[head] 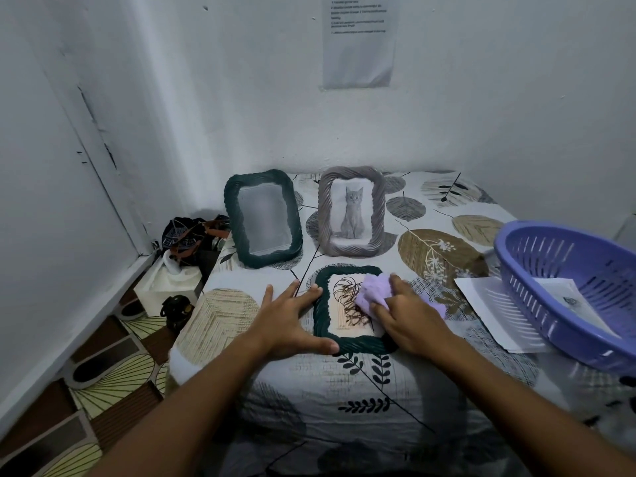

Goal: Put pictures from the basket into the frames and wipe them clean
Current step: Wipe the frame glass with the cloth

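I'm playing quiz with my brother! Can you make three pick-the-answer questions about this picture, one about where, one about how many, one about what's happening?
1. Where is the kitten picture?
A. grey frame
B. basket
C. floor

2. How many frames are on the bed?
A. two
B. three
C. five

3. What is the right hand doing?
A. resting idle
B. holding the basket
C. pressing a purple cloth on the near frame

Answers: 1 A, the kitten shows inside it. 2 B, two stand behind, one lies in front. 3 C, the cloth sits under its fingers on the glass.

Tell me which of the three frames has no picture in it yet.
The dark green frame at back left; the grey frame shows a cat, the near frame a drawing.
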A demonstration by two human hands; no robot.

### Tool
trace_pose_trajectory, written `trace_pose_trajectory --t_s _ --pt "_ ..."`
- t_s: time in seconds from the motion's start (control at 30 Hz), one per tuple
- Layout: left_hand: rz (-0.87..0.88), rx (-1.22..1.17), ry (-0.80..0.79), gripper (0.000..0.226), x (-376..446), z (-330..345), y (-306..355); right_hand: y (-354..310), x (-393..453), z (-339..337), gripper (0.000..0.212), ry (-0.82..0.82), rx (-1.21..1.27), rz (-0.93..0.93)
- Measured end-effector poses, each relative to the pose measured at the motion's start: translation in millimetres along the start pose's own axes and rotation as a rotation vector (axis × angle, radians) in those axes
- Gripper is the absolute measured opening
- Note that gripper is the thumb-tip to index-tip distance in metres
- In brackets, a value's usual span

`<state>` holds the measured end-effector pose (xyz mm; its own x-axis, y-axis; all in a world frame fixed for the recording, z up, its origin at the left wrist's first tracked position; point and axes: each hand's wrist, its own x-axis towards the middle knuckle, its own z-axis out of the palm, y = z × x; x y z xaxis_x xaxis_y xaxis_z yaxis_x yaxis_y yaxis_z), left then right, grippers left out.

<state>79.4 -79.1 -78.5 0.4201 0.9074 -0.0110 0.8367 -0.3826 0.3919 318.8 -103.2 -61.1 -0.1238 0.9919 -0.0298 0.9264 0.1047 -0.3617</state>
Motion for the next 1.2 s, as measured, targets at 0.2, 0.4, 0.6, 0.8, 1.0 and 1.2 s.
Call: trace_pose_trajectory --t_s 0.2,0.4,0.6,0.8,1.0,1.2 --pt "-0.021 -0.023 -0.020 0.118 -5 -6 7 -2 43 1 0.052 0.094 -0.062 0.055" --pt "-0.029 -0.010 -0.025 0.112 -6 -7 9 2 75 12 0.054 0.022 0.022 0.053" --pt "-0.007 0.013 -0.023 0.113 -8 -7 9 -1 67 12 0.049 0.087 0.028 0.171" --pt "0.021 0.014 -0.005 0.122 -1 -1 0 -13 76 10 0.048 0.037 0.124 0.113" --pt "0.022 0.034 0.002 0.123 0 2 -3 -4 80 3 0.071 0.031 0.006 0.121" --pt "0.025 0.036 -0.002 0.123 1 3 -5 -26 83 11 0.062 0.025 -0.040 -0.012"
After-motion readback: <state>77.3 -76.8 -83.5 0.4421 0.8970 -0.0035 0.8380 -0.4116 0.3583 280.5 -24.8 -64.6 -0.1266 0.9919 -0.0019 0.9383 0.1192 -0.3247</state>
